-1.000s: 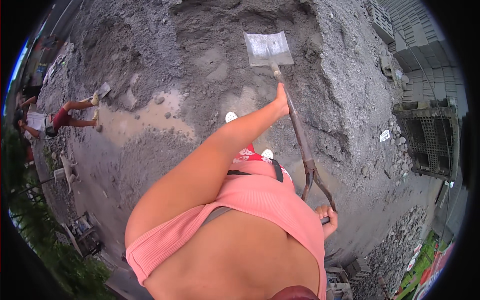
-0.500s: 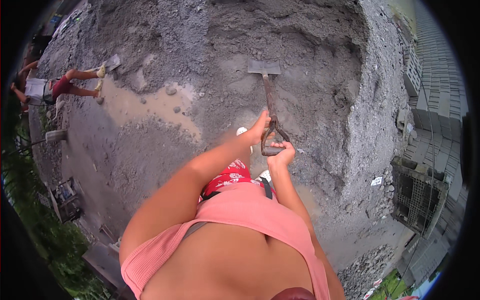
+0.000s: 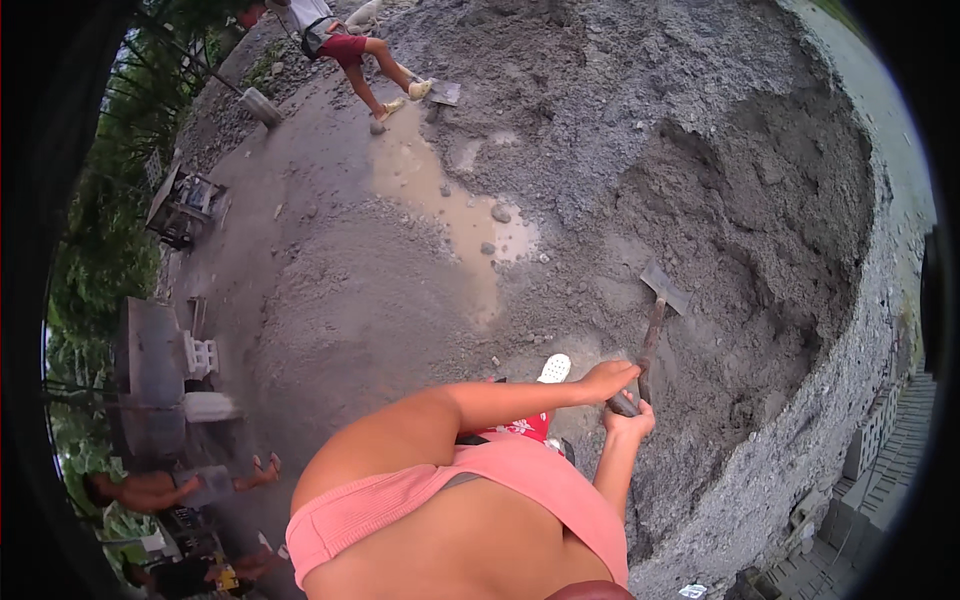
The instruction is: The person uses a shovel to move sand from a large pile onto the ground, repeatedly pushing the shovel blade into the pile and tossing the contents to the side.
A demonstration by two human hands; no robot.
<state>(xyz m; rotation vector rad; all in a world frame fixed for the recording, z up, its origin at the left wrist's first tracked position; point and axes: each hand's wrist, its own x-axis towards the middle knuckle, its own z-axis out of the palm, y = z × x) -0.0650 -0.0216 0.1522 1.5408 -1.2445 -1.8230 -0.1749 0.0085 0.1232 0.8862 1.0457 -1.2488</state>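
A shovel with a flat, worn metal blade [image 3: 666,288] and a rusty shaft [image 3: 652,335] is in front of me, its blade lying against the grey sand at the foot of a dug-out bank [image 3: 760,230]. My right hand [image 3: 629,421] is closed round the dark handle grip at the shovel's near end. Just above it, my left hand [image 3: 608,381] is closed where the shaft meets the grip, its fingers partly hidden. My white clog [image 3: 555,368] stands on the wet ground left of the shovel.
A muddy puddle [image 3: 440,190] stretches ahead on the left. Beyond it a person in red shorts [image 3: 345,48] stands by another shovel [image 3: 443,92]. Two more people are at lower left, near a grey metal container [image 3: 155,375] and a pale hollow block [image 3: 200,355]. Stacked blocks [image 3: 890,455] line the right.
My view has turned left, bringing the puddle and the other person nearer the middle and two more people into sight. My left hand has closed on the shovel more fully.
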